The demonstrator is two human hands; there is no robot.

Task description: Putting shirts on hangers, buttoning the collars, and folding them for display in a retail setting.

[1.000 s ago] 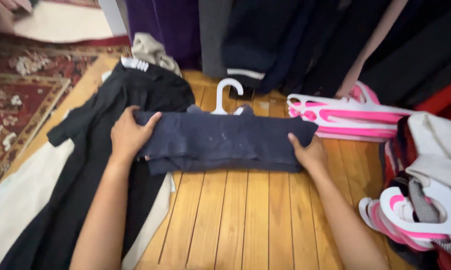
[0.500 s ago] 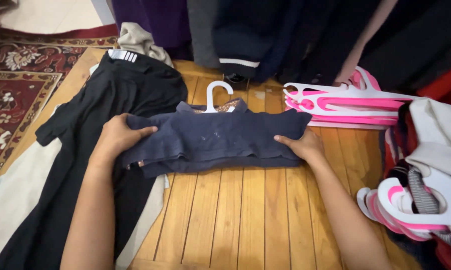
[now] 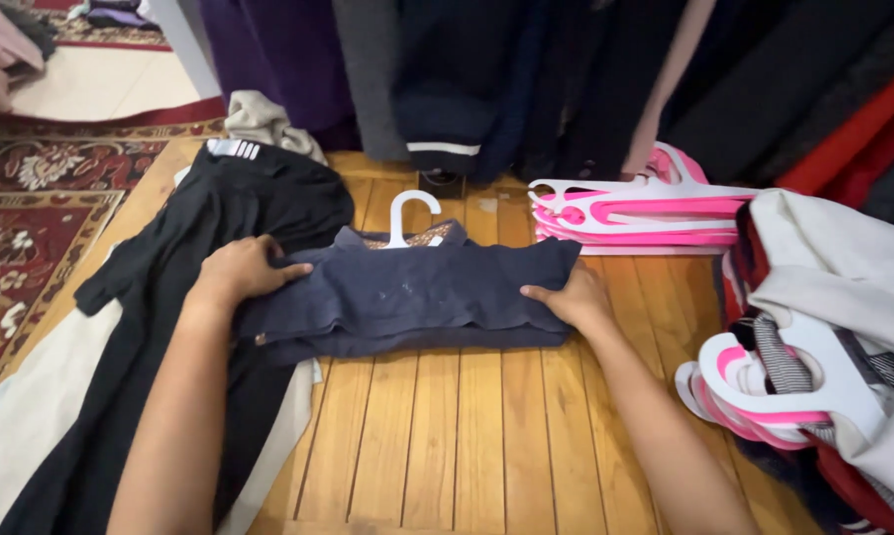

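Note:
A dark blue shirt [image 3: 417, 297] lies folded into a flat band on the wooden floor [image 3: 467, 446], with a white hanger hook [image 3: 407, 213] sticking out at its collar. My left hand [image 3: 239, 272] grips the shirt's left end, fingers curled over the fabric. At the shirt's right end rests my right hand [image 3: 576, 297], fingers tucked under the edge. Both forearms reach in from the bottom of the view.
Long black clothing [image 3: 189, 327] lies at the left, over a pale cloth [image 3: 31, 416]. Pink and white hangers [image 3: 635, 208] are stacked at the right, clothes on hangers [image 3: 823, 376] piled far right. Garments hang along the top. A patterned rug [image 3: 31, 228] lies left.
The shirt and both hands have shifted slightly toward me on the floor, and the hands keep hold of its two ends. The view has tilted down a little.

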